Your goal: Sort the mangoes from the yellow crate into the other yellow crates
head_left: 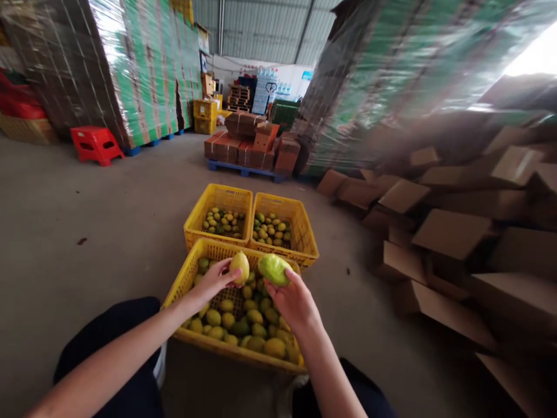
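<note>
My left hand (219, 278) is closed around a yellow lemon (239, 268), held upright above the near yellow crate (176, 280). Beside it, my right hand (292, 296) grips a greener, bumpy lemon (274, 269) lying sideways in the fingers. The two fruits are a small gap apart. Below both hands, the near crate holds many yellow and green lemons (255, 316), and part of its slotted floor shows between them. My hands and forearms hide some of the fruit and the crate's sides.
Two more yellow crates (217, 190) (282, 201) with lemons touch the near crate's far side. Cardboard boxes (452, 232) are heaped at right. A red stool (96, 145) stands at left. Farther back are a blue pallet of cartons (243, 169) and tall wrapped stacks (148, 69).
</note>
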Demonstrator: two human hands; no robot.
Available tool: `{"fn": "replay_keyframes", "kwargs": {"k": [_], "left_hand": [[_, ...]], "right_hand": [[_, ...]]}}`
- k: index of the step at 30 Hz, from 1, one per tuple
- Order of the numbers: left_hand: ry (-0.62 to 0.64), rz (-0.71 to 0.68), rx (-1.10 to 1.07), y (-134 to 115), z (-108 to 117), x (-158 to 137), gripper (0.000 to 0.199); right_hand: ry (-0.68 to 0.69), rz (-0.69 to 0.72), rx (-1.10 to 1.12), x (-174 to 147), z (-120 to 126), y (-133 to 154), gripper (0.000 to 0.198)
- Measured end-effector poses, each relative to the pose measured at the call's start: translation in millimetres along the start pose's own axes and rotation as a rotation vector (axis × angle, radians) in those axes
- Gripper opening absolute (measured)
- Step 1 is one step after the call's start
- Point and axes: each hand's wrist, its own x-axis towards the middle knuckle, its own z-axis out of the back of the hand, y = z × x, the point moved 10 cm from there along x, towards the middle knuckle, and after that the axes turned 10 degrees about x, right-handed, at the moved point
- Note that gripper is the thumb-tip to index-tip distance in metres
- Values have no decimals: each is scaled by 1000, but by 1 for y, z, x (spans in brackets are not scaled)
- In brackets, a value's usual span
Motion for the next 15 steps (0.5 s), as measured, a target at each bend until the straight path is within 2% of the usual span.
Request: {"fn": "replay_keyframes", "kwargs": {"k": [3, 6, 9, 12, 15], "left_hand": [[-53, -91, 82, -15, 4, -6, 70], [-118, -214, 192, -30, 9, -14, 63], [-130, -304, 280, -39, 7, -22, 55], [-151, -411, 310, -51, 6, -30, 50], [-205, -575, 401, -68, 4, -41, 47]], "right_hand": [[47, 101, -125, -4, -7, 6, 37], [17, 275, -306, -13, -3, 13, 47], [37, 457, -493, -26, -7, 21, 55], [87, 696, -747, -44, -21, 33, 55], [85, 994, -980, -65, -36, 48, 51]]}}
